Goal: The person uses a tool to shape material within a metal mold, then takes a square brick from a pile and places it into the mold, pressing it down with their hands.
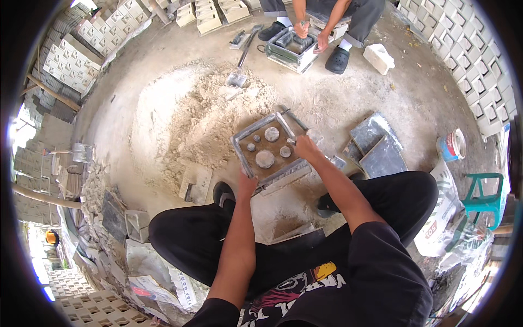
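A square metal block mould (260,126) stands in front of me between my feet, turned slightly. Inside its frame lies a brown, sandy surface with several round discs of different sizes, among them a large disc (265,159). Holding the near left corner of the frame is my left hand (248,181), its fingers partly hidden below the rim. On the right side my right hand (306,147) is closed around the bar-like edge of the mould. A bar handle (295,121) sticks out at the far right corner.
Beyond the mould rises a heap of pale sand mix (201,103) with a shovel (237,78) stuck in it. Across from me a person works at another mould (289,57). Metal plates (383,155) lie at right, near a bucket (451,145) and green stool (484,199). Patterned blocks (463,49) are stacked along the sides.
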Tool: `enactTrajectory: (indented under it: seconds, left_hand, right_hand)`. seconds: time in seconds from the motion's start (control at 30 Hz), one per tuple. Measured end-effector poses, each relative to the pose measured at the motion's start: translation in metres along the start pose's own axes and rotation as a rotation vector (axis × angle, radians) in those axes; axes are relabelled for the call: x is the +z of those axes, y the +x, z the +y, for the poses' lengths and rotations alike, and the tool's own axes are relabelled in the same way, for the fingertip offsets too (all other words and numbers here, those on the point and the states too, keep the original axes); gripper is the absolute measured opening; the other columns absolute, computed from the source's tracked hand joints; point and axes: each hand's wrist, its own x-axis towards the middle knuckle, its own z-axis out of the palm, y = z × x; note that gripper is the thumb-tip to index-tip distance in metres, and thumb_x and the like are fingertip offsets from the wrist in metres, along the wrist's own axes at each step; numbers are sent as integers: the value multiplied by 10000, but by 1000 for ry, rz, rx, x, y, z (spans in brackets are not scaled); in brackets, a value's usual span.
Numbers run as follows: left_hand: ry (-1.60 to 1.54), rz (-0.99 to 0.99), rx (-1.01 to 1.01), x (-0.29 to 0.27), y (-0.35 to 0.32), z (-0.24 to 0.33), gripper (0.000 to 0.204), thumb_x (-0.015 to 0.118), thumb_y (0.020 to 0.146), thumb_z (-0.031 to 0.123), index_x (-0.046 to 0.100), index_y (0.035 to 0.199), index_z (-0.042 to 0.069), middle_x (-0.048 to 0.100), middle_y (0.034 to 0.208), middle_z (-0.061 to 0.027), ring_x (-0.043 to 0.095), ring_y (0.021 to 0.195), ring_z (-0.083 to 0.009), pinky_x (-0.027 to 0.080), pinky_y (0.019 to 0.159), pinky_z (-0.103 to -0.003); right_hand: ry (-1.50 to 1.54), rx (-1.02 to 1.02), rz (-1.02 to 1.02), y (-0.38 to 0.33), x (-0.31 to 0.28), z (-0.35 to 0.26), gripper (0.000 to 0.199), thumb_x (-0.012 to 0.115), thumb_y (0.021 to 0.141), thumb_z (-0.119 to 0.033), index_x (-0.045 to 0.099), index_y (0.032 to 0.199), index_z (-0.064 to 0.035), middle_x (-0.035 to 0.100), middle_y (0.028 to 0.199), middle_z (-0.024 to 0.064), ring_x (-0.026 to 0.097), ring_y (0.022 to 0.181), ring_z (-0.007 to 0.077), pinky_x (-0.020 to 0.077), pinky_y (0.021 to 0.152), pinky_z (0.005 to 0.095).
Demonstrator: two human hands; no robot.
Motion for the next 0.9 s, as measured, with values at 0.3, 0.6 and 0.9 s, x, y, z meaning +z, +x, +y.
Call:
enactTrajectory:
  seconds: [0.3, 0.6, 0.9]
  left_hand:
    - [276, -100, -97, -9, 16, -13, 794, 648, 744, 118, 244, 1421, 26, 562, 1154, -302, 538, 1111, -418, 430, 933, -429]
    - [511, -90, -143, -12, 10, 23, 846, 646, 744, 124, 186, 1446, 26, 563, 1159, -293, 545, 1101, -408, 435, 933, -440]
    - [444, 194, -68, 11, -4, 27, 858, 648, 794, 326, 205, 1405, -83, 515, 1202, -331, 526, 1104, -433, 416, 953, -445]
  right_hand:
    - [-35, -46, -40, 9, 3, 5, 229, 550, 780, -95, 653, 905, 66, 629, 941, 301, 630, 900, 424, 517, 812, 475]
    - [14, -54, 116, -22, 5, 10, 271, 654, 782, -243, 675, 807, 25, 640, 817, 276, 631, 825, 430, 510, 735, 473]
    - [533, 146, 344, -19, -129, -64, 644, 627, 776, -592, 630, 670, 43, 629, 631, 157, 648, 667, 273, 490, 657, 382]
